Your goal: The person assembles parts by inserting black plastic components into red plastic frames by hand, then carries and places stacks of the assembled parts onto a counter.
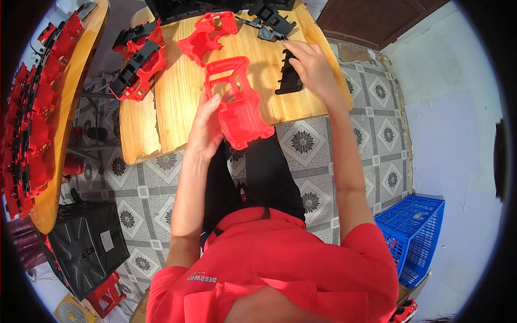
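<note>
My left hand (207,126) grips a red plastic toy-truck body (237,102), holding it tilted over the near edge of a low wooden table (177,102). My right hand (312,67) reaches farther out and rests its fingers on a black plastic comb-like part (288,81) lying on the table. Whether the fingers have closed around that part cannot be told. A second red truck body (207,35) lies beyond, near a small dark grey part (272,24).
An assembled red and black piece (137,67) lies at the table's left edge. Many red and black assemblies (32,113) line a round table on the left. A black bin (86,247) stands lower left, a blue crate (414,231) on the right. The floor is patterned tile.
</note>
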`<state>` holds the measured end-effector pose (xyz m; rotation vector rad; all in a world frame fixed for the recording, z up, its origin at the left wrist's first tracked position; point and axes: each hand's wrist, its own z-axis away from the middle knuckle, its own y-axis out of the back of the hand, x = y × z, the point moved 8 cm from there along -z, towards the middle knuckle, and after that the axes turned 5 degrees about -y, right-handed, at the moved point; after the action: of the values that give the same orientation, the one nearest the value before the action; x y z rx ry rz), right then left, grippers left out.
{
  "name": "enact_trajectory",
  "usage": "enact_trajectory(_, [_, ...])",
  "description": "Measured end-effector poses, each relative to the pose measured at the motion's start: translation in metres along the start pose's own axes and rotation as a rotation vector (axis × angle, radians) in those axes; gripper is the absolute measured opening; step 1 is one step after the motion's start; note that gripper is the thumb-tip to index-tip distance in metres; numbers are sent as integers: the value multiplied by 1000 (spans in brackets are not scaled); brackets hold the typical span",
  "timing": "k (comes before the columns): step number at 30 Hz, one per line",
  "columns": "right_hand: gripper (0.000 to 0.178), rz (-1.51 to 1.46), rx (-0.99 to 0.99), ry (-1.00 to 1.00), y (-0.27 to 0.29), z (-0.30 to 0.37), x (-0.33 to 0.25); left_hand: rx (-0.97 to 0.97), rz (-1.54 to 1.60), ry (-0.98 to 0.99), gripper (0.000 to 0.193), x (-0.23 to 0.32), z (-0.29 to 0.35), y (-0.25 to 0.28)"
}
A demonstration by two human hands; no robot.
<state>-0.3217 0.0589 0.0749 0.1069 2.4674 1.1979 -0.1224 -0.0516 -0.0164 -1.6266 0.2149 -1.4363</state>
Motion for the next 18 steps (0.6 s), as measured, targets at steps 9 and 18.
enact_trajectory(9, [24,-223,-434,-252,-23,25,60,92,145,-209,83,4,13,30])
enact_trajectory(18, [23,-382,43,-270,12,56,-132,84,149,-323,100,13,22,30])
